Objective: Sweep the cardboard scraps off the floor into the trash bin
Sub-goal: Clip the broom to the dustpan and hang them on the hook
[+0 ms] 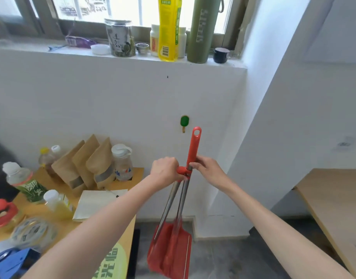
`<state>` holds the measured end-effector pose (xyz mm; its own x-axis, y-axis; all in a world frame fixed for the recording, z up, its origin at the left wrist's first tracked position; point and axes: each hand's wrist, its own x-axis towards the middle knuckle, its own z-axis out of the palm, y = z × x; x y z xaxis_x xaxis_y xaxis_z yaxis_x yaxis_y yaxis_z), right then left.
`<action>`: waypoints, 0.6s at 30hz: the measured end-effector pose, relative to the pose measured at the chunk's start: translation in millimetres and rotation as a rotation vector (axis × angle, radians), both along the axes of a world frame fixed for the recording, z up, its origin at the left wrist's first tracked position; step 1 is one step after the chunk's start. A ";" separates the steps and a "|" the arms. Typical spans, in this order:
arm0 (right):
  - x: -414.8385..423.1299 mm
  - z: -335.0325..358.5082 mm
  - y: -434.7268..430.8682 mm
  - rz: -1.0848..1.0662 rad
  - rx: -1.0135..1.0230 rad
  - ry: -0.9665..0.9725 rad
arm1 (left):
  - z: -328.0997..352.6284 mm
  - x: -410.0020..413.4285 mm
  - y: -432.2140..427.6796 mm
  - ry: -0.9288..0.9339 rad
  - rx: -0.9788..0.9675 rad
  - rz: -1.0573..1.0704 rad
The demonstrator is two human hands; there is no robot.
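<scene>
A red broom and a red dustpan [170,252] stand together against the white wall, their metal shafts side by side. My left hand [165,168] is closed around the red dustpan handle top [181,170]. My right hand [206,169] grips the broom's red handle [193,147] just above the clip that joins the two. The dustpan's scoop rests near the grey floor [223,256]. No cardboard scraps or trash bin are in view.
A green wall hook [184,121] sits just above the broom handle. A wooden table [120,198] at left holds brown pouches, bottles and tape rolls. Another wooden tabletop [334,198] is at right. The windowsill [132,57] carries jars and bottles.
</scene>
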<state>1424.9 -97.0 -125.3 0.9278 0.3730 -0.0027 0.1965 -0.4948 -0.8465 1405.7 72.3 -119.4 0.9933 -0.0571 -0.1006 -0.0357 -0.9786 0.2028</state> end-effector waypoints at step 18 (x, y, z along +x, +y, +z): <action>118.9 -65.5 15.6 -0.083 0.067 0.176 | -72.2 118.0 10.7 0.134 -0.128 0.018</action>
